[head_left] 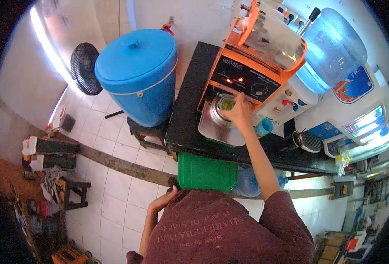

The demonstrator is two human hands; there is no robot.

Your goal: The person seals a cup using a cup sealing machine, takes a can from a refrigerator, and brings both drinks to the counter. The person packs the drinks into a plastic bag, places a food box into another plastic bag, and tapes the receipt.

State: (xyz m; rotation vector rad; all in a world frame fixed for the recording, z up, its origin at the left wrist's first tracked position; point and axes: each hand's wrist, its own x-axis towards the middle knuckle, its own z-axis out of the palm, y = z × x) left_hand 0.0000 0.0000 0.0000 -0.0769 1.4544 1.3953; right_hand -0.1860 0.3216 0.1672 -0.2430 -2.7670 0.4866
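Observation:
My right hand (238, 112) reaches onto the metal plate (221, 130) of an orange sealing machine (247, 72). Its thumb and fingers grip the rim of a cup with green contents (228, 104), which sits in the round metal holder. Two red lights glow on the machine's black front panel. Down by the shirt, my left hand (163, 200) is closed at a small dark thing too unclear to name. A blue cup (265, 126) stands to the right of the metal plate.
Black table (186, 105) under the machine. A lidded blue bucket (137, 79) stands on a stool at left, near a black fan (85, 68). A water dispenser (291, 99) is at right. Below the table edge are a green container (207, 171) and a water bottle (248, 181).

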